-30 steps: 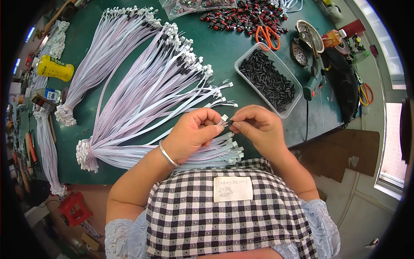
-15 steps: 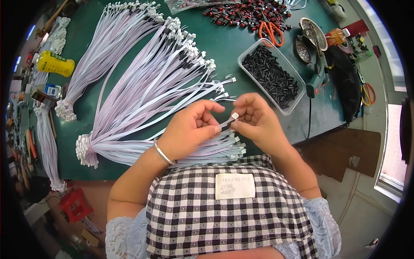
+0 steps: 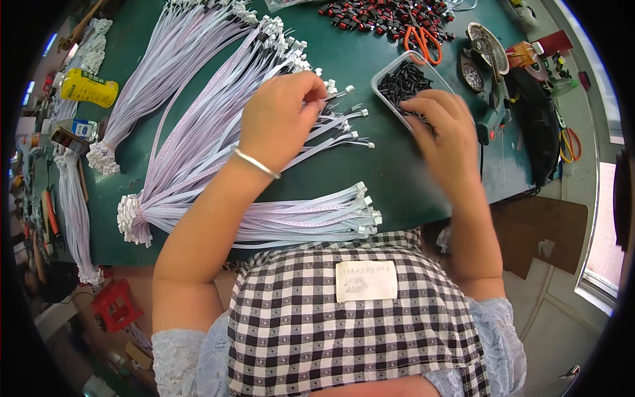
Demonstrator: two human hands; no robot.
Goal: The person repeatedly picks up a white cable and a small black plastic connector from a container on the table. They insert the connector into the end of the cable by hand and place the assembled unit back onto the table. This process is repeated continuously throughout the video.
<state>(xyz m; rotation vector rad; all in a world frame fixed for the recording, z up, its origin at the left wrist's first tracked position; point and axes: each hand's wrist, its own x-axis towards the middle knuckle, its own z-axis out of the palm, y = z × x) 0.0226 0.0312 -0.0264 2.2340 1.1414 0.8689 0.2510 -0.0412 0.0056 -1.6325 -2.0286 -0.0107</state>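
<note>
My left hand, a silver bangle on its wrist, is over the large fanned bundle of flat white ribbon cables. Its thumb and fingers are curled together among the loose white-plug ends; what they pinch is hidden. My right hand, slightly blurred, reaches into the clear plastic tray of short black tubes. Its fingers and thumb are bent and apart, their tips down at the tubes. A separate fan of cables lies near the table's front edge, its white plugs pointing right.
Orange-handled scissors lie by a heap of red-and-black parts. A second cable bundle and a yellow bottle are at left. Right of the tray are a metal dish and a green tool.
My hands have moved apart. The left went up to the cable ends; the right went up and right into the tray. The white-plug cable end held between them is no longer there.
</note>
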